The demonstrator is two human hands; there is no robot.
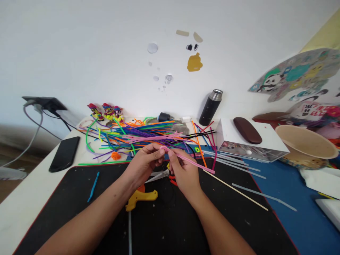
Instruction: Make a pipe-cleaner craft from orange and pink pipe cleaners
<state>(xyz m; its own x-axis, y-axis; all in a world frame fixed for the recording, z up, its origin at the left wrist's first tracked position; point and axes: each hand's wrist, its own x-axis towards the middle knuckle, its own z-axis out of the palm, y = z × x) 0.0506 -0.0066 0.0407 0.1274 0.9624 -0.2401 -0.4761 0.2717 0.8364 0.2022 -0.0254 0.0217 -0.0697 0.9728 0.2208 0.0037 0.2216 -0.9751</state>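
Note:
Both hands meet above the black mat (79,198). My left hand (143,161) pinches the curled end of a pink pipe cleaner (195,163), fingers closed. My right hand (184,171) grips the same pink pipe cleaner just beside it, and the free end runs out to the right over the mat. Under the hands lie a yellow glue gun (140,198) and scissors (159,175). A pile of coloured pipe cleaners (143,136) lies just behind the hands.
A black phone (64,153) lies at the left. Small pipe-cleaner figures (106,111) stand at the back, with a black flask (210,107), a white box (247,141) bearing a brown case, and a beige bowl (305,145). A thin wooden stick (236,190) crosses the mat.

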